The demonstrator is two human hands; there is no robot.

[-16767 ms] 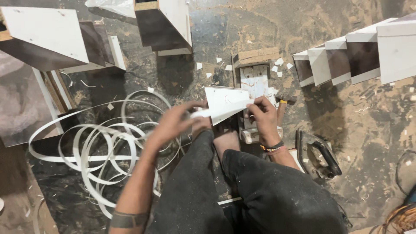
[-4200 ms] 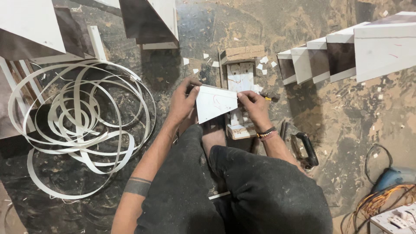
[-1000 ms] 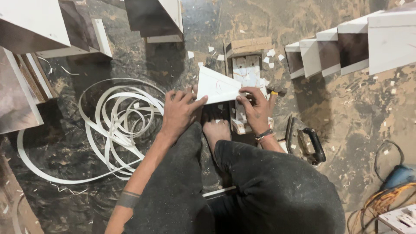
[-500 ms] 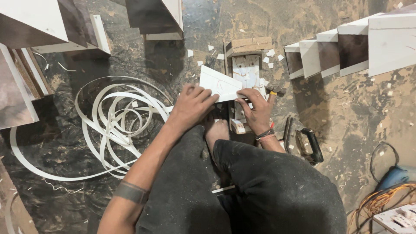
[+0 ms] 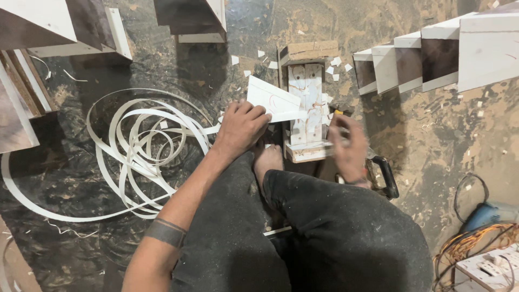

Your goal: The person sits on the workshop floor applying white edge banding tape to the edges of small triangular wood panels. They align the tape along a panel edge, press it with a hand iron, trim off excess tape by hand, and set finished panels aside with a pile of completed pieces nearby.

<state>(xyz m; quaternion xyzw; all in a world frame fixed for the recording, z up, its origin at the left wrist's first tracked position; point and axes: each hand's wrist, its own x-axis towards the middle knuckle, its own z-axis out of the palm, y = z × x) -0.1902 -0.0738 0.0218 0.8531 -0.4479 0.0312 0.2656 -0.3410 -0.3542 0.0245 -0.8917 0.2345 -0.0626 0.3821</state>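
White laminate panel point(image 5: 272, 99) leans against a small wooden block point(image 5: 304, 111) on the floor, pinned under the left hand point(image 5: 239, 128), fingers pressed flat. The right hand point(image 5: 346, 150) is blurred; its grip cannot be told. White edge banding point(image 5: 141, 147) coils nearby.

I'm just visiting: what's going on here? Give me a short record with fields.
Setting: dusty workshop floor, person seated
Left hand: pressing a white triangular panel piece
Right hand: blurred; cannot tell what it holds
Under the piece: wooden block jig
Left of the person: loose coil of white edge banding
Right: row of white-and-brown panels
Bottom right: blue power tool
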